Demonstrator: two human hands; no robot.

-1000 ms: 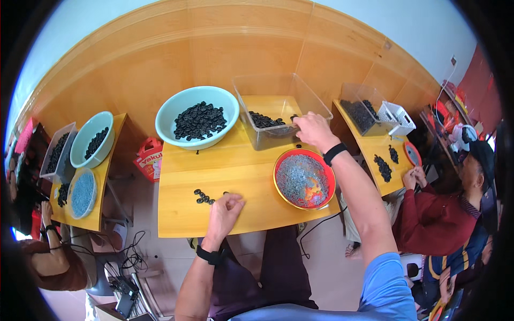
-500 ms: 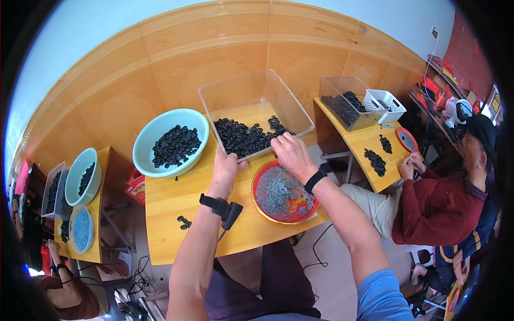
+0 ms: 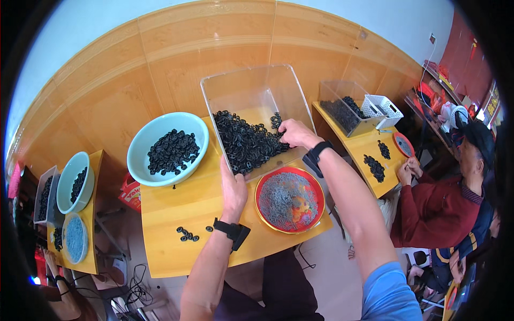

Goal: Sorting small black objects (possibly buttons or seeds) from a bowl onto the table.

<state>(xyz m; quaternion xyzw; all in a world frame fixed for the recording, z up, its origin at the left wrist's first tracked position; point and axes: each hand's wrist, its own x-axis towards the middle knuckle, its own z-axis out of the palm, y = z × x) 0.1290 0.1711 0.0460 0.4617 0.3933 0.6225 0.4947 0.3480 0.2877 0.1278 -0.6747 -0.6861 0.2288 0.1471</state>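
A clear plastic bin point(image 3: 241, 96) holds a heap of small black oval rings point(image 3: 246, 142), spread toward its near and left sides. My left hand point(image 3: 233, 190) grips the bin's near left corner, thumb up along the wall. Inside the bin's right part is my right hand point(image 3: 300, 134), its fingers curled down at the edge of the heap. Its fingertips are partly hidden, so what they hold is unclear. Just in front of the bin, a round red tray point(image 3: 319, 200) carries many thin grey pieces point(image 3: 276, 200). A few loose black rings point(image 3: 187, 235) lie on the table left of my forearm.
A light blue basin point(image 3: 136, 168) of black rings stands left on the yellow table point(image 3: 166, 257). A seated person point(image 3: 439, 214) works at the right-hand table, which bears another clear bin point(image 3: 342, 115) and a white basket point(image 3: 393, 109). More basins stand on the left-hand table point(image 3: 92, 214).
My right hand has moved from the bin's near rim into its right part. The bin has shifted and turned slightly, and my left hand sits lower in view. More loose rings show on the table.
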